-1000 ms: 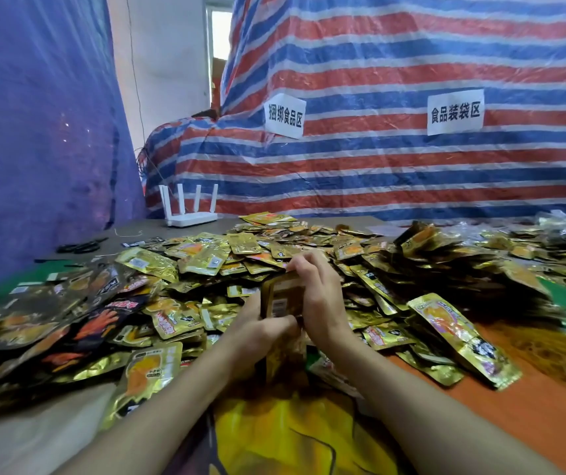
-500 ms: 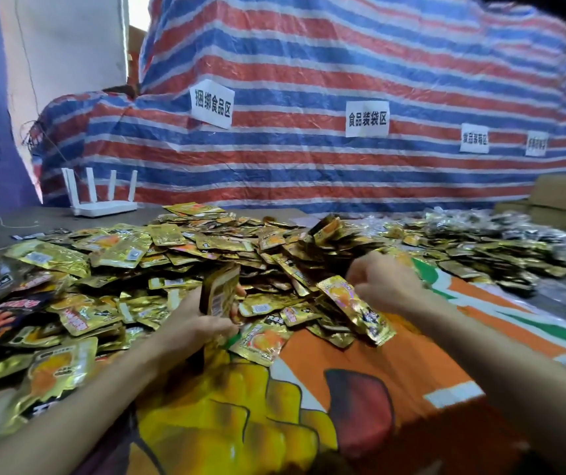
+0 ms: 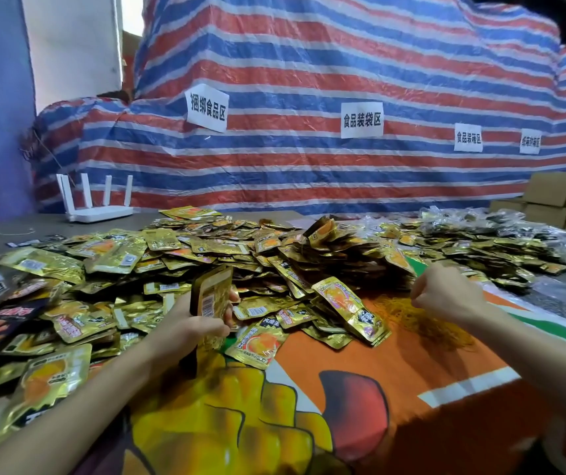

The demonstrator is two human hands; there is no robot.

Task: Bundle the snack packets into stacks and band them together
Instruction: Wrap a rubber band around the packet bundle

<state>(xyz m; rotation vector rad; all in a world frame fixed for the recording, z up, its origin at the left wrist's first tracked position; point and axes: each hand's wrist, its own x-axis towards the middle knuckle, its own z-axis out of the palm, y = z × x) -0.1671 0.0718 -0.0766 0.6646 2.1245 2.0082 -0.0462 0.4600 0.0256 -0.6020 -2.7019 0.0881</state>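
Our left hand [image 3: 185, 325] grips a squared-up stack of gold foil snack packets [image 3: 211, 296]. It holds the stack on edge just above the orange and yellow printed cloth [image 3: 360, 365], and we judge this keeps the edges aligned while a band goes round. Our right hand [image 3: 447, 296] hovers with fingers curled over the tangle of thin yellow-orange rubber bands [image 3: 425, 323] lying on the cloth. We cannot tell whether it pinches one. The heap of loose gold foil packets [image 3: 206, 248] spreads behind both hands, probably kept close for building the next stack.

We see a barcode on the back of the held stack, but the packet print is too small to read. On the red, white and blue striped tarpaulin [image 3: 309, 173], white paper signs appear to mark work zones. The left sign [image 3: 207, 108] reads 捆绑食品区, the middle sign [image 3: 362, 120] reads 食品装袋区, and the third sign [image 3: 468, 137] reads 食品装箱区. The fourth sign [image 3: 530, 141] is too blurred to read.
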